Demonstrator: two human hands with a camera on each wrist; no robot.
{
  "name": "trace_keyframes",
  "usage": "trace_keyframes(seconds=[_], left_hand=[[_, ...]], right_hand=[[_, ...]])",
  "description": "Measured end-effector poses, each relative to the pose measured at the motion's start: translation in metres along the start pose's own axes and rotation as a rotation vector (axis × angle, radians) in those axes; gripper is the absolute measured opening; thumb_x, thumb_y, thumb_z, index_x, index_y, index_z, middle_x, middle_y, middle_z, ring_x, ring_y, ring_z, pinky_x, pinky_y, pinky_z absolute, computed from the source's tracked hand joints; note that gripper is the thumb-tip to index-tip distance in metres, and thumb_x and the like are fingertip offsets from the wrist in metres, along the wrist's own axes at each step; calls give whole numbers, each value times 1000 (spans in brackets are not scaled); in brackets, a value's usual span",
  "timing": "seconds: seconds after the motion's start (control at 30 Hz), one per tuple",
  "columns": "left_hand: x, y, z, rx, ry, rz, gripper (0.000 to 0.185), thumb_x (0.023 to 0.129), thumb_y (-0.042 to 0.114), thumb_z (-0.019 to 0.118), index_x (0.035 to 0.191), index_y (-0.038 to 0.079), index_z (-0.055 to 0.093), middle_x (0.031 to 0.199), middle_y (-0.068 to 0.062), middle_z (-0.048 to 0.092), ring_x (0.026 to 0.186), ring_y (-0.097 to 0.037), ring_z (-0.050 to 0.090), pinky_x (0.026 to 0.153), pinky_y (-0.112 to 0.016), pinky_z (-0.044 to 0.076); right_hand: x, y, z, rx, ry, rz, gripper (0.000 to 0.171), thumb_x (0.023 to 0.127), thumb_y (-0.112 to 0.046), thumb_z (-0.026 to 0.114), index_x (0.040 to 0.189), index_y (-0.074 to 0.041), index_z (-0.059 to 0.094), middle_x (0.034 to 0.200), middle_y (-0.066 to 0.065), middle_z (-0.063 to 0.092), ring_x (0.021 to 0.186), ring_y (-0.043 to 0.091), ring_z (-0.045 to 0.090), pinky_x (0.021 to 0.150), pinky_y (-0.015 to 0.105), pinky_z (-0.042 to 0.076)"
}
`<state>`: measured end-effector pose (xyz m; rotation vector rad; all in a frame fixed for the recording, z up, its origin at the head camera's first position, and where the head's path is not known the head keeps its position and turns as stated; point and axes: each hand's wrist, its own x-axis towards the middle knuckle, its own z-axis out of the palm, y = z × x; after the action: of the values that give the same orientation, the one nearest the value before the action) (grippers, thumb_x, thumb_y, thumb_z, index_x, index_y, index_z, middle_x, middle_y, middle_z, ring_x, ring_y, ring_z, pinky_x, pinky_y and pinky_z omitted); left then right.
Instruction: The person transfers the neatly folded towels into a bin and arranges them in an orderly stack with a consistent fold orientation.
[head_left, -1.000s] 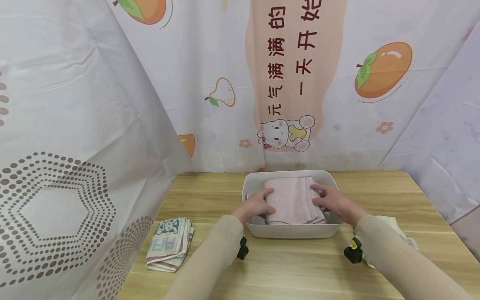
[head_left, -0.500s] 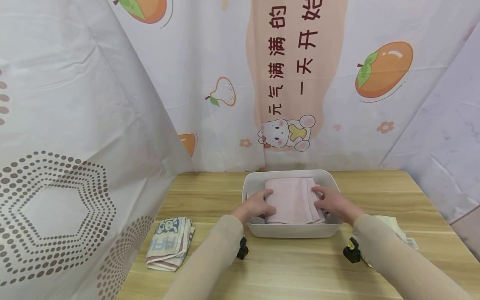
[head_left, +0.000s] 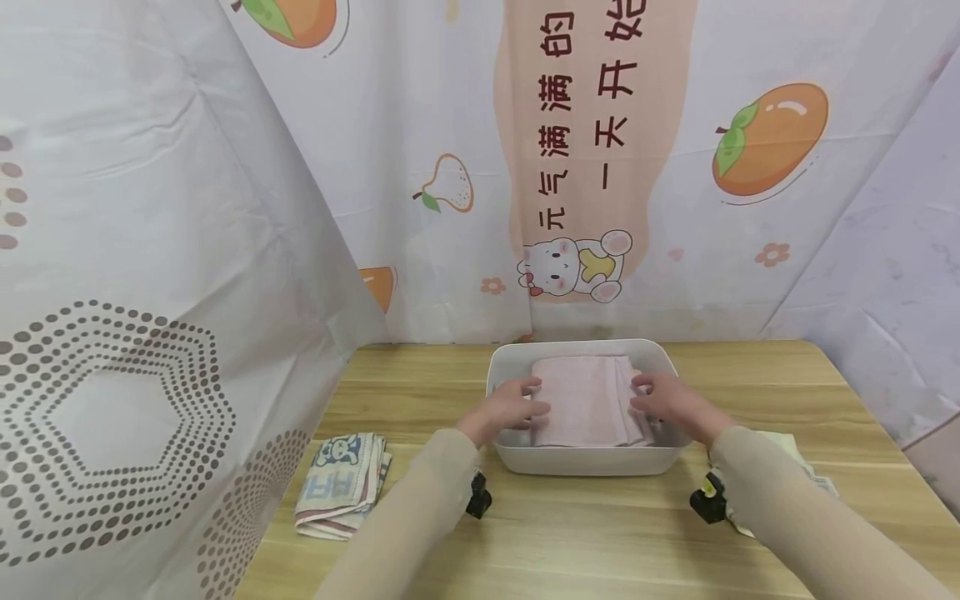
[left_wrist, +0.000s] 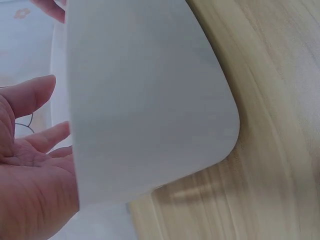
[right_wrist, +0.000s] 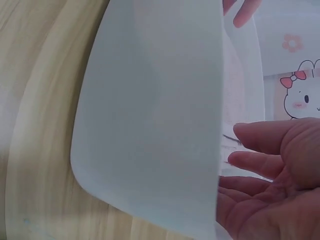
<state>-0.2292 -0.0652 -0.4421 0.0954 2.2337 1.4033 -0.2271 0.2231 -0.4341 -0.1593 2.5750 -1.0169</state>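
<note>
A folded pink towel (head_left: 585, 398) lies inside a white plastic tub (head_left: 592, 463) at the back middle of the wooden table. My left hand (head_left: 510, 406) rests on the towel's left edge and my right hand (head_left: 663, 402) on its right edge, fingers laid flat on the cloth. In the left wrist view my left hand (left_wrist: 30, 170) shows an open palm beside the tub's outer wall (left_wrist: 145, 100). My right hand (right_wrist: 270, 175) also has straight fingers, seen past the tub's wall (right_wrist: 155, 125) in the right wrist view. The towel is hidden in both wrist views.
A folded patterned towel (head_left: 341, 485) lies on the table at the front left. A pale cloth with a label (head_left: 798, 458) lies partly under my right forearm. Printed curtains close in the left side, back and right.
Both hands have shifted slightly on the pink towel's sides, and the towel sits a little lower in the tub. Nothing else has moved.
</note>
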Motion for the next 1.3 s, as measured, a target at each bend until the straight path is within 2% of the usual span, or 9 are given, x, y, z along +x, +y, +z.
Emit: trace_keyframes(seconds=[0.27,0.57,0.83,1.1,1.3], left_hand=[[-9,3,-11,-69,-26,32,59,99,16,66,152,0,43,152,-23,47,118,-37,65,100,-49,54],[-16,3,-26,-151,-65,39,55,100,17,63,150,-1,46,133,-20,61,112,-38,67,92,-42,59],[-25,2,-41,-195,-96,47,56,100,20,67,149,1,47,134,-19,61,108,-36,70,88,-40,60],[-37,3,-57,-244,-127,56,45,103,16,60,145,1,51,136,-30,58,102,-34,72,85,-42,61],[-45,1,-69,-263,-118,45,46,101,19,66,142,2,54,127,-25,63,99,-33,73,83,-43,61]], right_hand=[[-3,2,-10,63,-21,14,56,102,-17,57,144,16,42,133,38,56,111,42,66,92,52,55],[-8,5,-23,181,-17,33,57,102,-13,55,146,18,35,130,39,57,107,38,68,86,43,60],[-11,11,-34,261,21,11,55,101,-10,53,144,21,36,122,39,60,90,29,73,80,41,62],[-15,21,-44,314,68,-6,47,104,-10,51,138,23,41,97,24,71,77,23,72,70,36,62],[-17,29,-50,272,99,0,40,104,-8,53,130,22,49,85,14,69,70,19,67,65,34,60]])
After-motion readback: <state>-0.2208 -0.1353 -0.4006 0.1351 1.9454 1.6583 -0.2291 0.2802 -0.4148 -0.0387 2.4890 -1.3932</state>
